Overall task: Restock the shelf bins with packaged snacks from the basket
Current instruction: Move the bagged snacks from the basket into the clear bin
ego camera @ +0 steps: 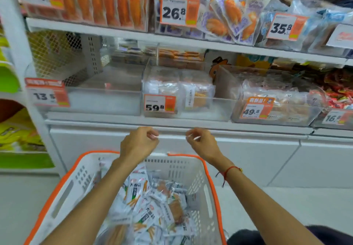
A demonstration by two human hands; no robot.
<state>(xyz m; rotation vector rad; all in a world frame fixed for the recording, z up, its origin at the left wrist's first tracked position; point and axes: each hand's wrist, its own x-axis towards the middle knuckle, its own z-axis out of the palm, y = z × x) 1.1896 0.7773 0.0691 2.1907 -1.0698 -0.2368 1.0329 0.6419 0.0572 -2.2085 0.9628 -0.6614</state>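
Note:
A white basket with an orange rim stands below me, filled with several white packaged snacks. My left hand and my right hand hover side by side above the basket's far rim, in front of the shelf edge. Both have their fingers curled in, and I see nothing held in either. On the shelf just above them sit clear bins: a left bin that looks bare inside, a middle bin with pale packets, and a right bin with clear-wrapped packets.
Orange price tags hang on the bin fronts. The upper shelf carries orange and purple packets. White cabinet doors lie below the bins. A green and yellow display stands at left, and a dark garment shows at bottom right.

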